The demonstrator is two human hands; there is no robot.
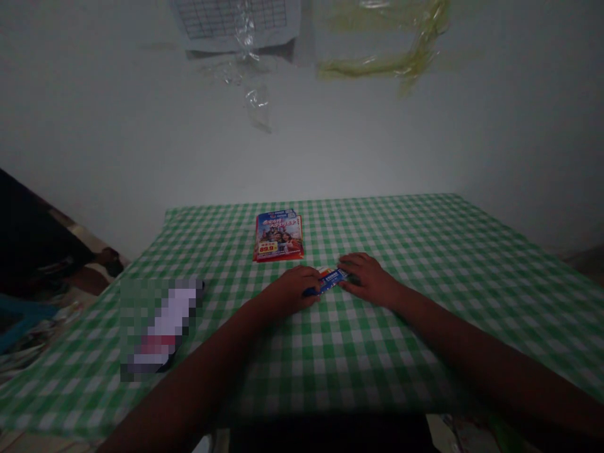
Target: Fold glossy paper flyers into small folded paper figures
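Your **left hand** [291, 290] and **right hand** [368, 280] are both curled, fingers closed in on a small **blue packet** [329, 281] from either end. It sits tilted between them, its low end tucked under your left fingers and its high end against your right fingertips. You seem to be gripping it with both hands, though your fingers hide part of it and the print is too small to read.

The hands rest on a **table** [401, 239] covered by a **green-and-white gingham cloth** [358, 358]. At about 11 o'clock from the packet, just beyond your left hand, lies a **colourful printed leaflet** [278, 236] with a yellow price label. Further off, at about 9 o'clock from your left hand, a **blurred object** [160, 327] lies on the cloth, too obscured to identify.

Beyond the table at 12 o'clock rises a **white wall** [302, 145], with a **gridded paper sheet** [231, 16], a **scrap of clear plastic** [257, 107] and **yellowish tape** [372, 63] high on it.
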